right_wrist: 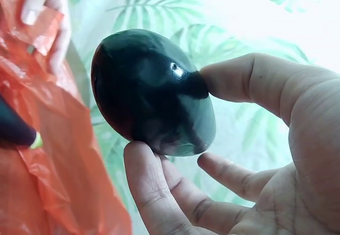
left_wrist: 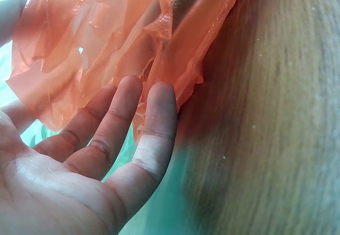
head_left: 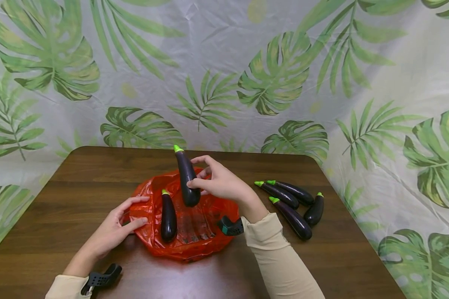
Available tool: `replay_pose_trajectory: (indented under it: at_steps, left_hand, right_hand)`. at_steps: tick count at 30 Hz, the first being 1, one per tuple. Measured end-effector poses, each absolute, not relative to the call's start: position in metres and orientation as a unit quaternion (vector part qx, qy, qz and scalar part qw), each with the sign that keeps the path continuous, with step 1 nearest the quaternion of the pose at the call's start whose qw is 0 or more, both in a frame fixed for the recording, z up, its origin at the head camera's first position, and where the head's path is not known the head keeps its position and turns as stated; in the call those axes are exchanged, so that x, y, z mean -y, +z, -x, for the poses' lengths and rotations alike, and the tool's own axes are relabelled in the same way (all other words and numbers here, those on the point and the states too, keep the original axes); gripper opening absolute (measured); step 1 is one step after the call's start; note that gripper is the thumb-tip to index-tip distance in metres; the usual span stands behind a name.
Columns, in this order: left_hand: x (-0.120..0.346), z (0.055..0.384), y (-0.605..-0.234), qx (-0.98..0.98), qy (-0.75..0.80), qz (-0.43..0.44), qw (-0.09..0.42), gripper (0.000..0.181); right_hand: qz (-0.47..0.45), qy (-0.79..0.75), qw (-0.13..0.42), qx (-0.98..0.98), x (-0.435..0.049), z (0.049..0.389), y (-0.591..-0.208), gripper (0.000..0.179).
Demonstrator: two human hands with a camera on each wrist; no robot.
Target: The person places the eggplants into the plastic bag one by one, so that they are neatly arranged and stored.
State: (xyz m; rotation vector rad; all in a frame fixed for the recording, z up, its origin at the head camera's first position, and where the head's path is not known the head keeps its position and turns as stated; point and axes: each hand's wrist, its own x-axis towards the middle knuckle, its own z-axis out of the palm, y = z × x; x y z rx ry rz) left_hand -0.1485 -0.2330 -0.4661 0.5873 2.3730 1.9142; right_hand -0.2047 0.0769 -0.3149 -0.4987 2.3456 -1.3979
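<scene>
My right hand point(head_left: 224, 180) grips a dark purple eggplant point(head_left: 187, 178) with a bright green cap, thumb on one side and fingers on the other. The eggplant stands tilted over a red plastic bag point(head_left: 217, 207); its rounded bottom end faces the camera in the right wrist view. At the bag's left rim, my left hand point(head_left: 116, 226) holds the edge loosely, thumb and forefinger over the plastic. Its other fingers point(left_wrist: 159, 112) lie nearly straight against the outside in the left wrist view. Another eggplant point(head_left: 168, 218) lies in the bag's left part, cap toward the back.
Several more eggplants, among them a front one point(head_left: 293, 220) and a short one point(head_left: 315, 211), lie grouped on the right side of the brown wooden table point(head_left: 108, 174). A leaf-patterned curtain point(head_left: 217, 62) hangs behind the table and along its right side.
</scene>
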Motion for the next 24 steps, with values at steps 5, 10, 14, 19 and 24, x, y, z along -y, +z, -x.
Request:
replay_pose_trajectory:
  at_steps: [5, 10, 14, 19, 24]
  left_hand:
    - [0.233, 0.148, -0.465, -0.765, 0.617, -0.185, 0.023, 0.051]
    - [0.234, 0.149, -0.465, -0.756, 0.624, -0.195, 0.023, 0.051]
    - [0.234, 0.149, -0.466, -0.757, 0.622, -0.199, 0.019, 0.051]
    - [0.234, 0.149, -0.466, -0.762, 0.617, -0.194, 0.016, 0.051]
    - [0.234, 0.149, -0.465, -0.773, 0.607, -0.181, 0.021, 0.052]
  right_hand:
    - [0.174, -0.483, 0.192, -0.837, -0.071, 0.205, -0.325, 0.063]
    - [0.177, -0.473, 0.197, -0.84, -0.067, 0.204, -0.334, 0.063]
    - [0.174, -0.471, 0.202, -0.841, -0.061, 0.202, -0.338, 0.063]
    - [0.17, -0.468, 0.212, -0.841, -0.054, 0.199, -0.34, 0.062]
    - [0.174, -0.465, 0.216, -0.841, -0.048, 0.198, -0.343, 0.062]
